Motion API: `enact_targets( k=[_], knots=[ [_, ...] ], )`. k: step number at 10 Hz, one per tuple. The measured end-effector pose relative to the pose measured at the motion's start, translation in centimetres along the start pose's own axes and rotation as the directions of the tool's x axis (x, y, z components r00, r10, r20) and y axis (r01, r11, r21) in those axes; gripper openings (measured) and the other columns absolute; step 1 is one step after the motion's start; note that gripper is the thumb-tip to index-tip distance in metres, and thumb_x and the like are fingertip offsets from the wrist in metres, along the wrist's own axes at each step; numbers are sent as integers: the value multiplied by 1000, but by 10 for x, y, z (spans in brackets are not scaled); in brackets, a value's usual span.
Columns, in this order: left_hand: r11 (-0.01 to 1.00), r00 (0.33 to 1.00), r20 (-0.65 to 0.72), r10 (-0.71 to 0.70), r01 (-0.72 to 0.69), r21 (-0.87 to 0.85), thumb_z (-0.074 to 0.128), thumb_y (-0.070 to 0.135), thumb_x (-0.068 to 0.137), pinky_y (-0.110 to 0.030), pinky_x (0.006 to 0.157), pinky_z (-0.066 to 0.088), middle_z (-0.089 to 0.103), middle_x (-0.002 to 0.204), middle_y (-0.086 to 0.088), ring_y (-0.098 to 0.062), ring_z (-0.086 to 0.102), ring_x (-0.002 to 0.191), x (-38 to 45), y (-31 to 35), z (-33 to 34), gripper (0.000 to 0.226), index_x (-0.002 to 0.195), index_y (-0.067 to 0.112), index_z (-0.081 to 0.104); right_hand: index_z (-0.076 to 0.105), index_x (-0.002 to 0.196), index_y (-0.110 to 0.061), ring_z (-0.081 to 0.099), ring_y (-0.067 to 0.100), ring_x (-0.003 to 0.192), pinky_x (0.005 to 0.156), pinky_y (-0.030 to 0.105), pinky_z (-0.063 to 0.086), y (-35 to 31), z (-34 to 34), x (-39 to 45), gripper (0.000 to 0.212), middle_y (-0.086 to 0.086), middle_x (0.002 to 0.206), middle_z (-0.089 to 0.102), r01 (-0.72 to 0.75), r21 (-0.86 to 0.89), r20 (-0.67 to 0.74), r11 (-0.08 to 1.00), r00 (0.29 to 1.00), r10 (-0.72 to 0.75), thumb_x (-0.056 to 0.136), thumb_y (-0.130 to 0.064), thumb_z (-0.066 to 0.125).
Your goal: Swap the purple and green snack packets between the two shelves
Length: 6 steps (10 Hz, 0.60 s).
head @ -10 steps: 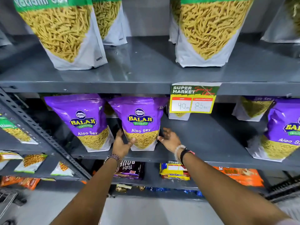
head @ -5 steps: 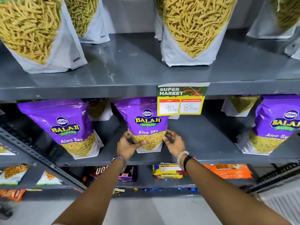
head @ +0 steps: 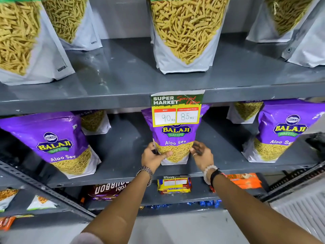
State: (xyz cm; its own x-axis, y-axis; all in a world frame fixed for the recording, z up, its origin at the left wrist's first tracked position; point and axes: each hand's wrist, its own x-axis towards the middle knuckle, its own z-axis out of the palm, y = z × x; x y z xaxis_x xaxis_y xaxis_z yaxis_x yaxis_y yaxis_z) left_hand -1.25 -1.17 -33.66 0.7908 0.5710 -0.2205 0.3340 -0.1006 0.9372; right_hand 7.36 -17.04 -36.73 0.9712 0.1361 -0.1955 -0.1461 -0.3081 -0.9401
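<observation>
- Fingers of left hand (head: 153, 158) and right hand (head: 202, 154) clasp the lower sides of the upright purple plastic snack packet (head: 175, 138).
- Packet stands on the grey metal middle shelf (head: 126, 155).
- Green-topped white snack packet (head: 182, 37) stands on the upper shelf (head: 123, 81).

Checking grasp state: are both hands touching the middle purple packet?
Touching. The head view shows the left hand with its thumb across the middle purple packet front, and the right hand pressed against its right edge.
</observation>
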Motion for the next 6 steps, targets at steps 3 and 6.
enact_targets(
  k=[3, 6],
  knots=[
    [996, 1000, 21, 14, -16, 88, 82, 28, 63, -27, 77, 47, 59, 97, 2, -17, 58, 90, -4, 1, 2, 61, 113, 10, 51, 53, 123, -6, 58, 31, 116, 101, 38, 45, -4, -6, -1, 36, 15, 124, 63, 0, -21, 42, 1000, 999, 1, 87, -6, 57],
    [795, 754, -275, 596, -507, 333, 55, 22, 88, -35, 92, 49, 59, 119, -4, -16, 56, 106, -64, 29, -39, 27, 114, 21, 51, 63, 100, -26, 65, 13, 97, 91, 31, 49, -105, -104, -86, 17, 2, 105, 74, 473, 337, -157, 814, 881, -447, 85, -17, 62]
  ],
)
